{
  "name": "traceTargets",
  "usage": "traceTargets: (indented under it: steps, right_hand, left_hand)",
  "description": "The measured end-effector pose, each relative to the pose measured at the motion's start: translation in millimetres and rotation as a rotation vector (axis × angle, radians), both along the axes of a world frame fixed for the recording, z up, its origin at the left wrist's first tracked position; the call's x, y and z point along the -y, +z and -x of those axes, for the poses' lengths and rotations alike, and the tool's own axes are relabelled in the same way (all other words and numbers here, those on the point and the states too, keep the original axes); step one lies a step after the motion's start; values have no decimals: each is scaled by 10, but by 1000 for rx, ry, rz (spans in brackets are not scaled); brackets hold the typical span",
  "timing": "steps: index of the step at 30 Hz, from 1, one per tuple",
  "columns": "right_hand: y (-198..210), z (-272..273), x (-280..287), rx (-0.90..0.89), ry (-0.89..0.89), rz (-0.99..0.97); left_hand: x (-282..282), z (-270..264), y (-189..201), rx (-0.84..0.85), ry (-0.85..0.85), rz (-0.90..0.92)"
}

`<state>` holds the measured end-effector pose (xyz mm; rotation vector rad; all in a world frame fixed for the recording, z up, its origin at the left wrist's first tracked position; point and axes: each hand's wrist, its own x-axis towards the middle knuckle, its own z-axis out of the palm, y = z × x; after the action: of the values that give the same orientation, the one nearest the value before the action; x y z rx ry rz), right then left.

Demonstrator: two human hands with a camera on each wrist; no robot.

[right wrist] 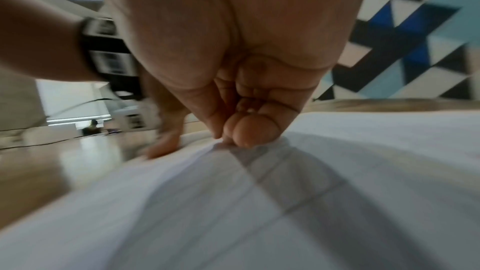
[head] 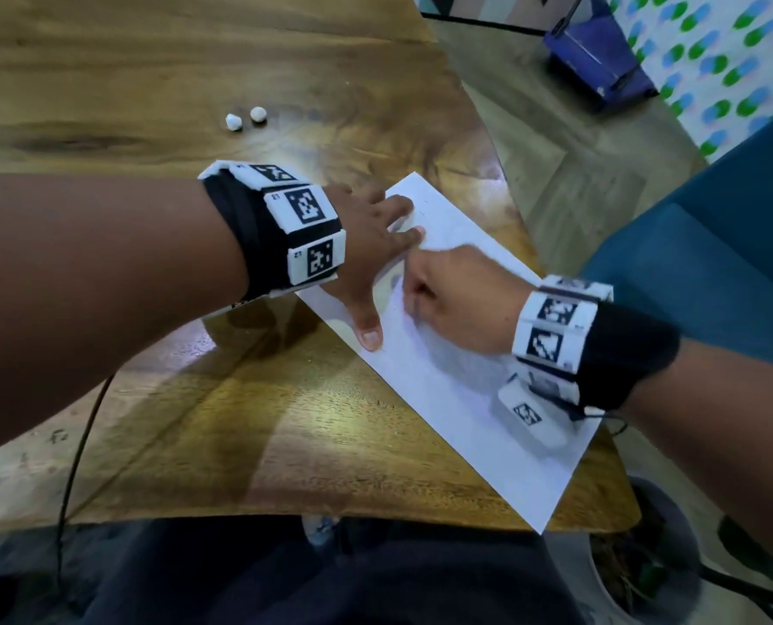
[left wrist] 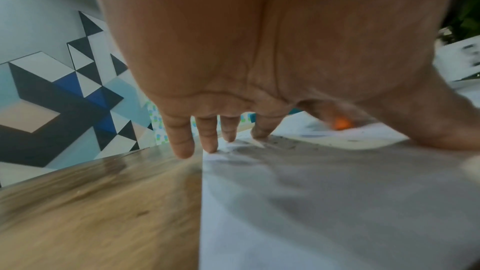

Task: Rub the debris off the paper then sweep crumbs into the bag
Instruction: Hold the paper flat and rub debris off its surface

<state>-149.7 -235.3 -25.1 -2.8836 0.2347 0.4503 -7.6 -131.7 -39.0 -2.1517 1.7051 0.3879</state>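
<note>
A white sheet of paper (head: 466, 412) lies slantwise on the wooden table (head: 195, 421), near its right edge. My left hand (head: 375, 245) presses flat on the sheet's far left part, fingers (left wrist: 207, 130) spread and straight, thumb stretched toward me. Fine dark specks (left wrist: 285, 145) lie on the paper (left wrist: 337, 202) by those fingertips. My right hand (head: 457, 290) is curled just right of the left one, fingertips (right wrist: 244, 134) bunched against the paper (right wrist: 259, 213). A small orange object (left wrist: 342, 123) shows blurred under its fingers; the rest of it is hidden. No bag is in view.
Two small white lumps (head: 245, 118) lie on the table beyond my left wrist. A teal seat (head: 713, 263) stands to the right, a blue container (head: 596, 51) on the floor beyond. A plant pot (head: 637, 557) sits below the table's near right corner. A thin cable (head: 78, 444) crosses the near left.
</note>
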Motion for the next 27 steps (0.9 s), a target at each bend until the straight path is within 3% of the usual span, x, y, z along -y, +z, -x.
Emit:
traceTargets:
  steps: [5,12,19,27]
  right_hand:
    - [34,155,-197,-78,106,-80]
    - [53,-190,238,37,-153,93]
    - [20,291,-281,-86,126,-73]
    - [37,-137,124,42,-126,47]
  left_hand:
    - [17,66,26,3,21,-59]
    - [-14,98,57,-56,97,-92]
    - [-68,144,-17,-76,122,-76]
    - [-157,156,-8,-110,136,13]
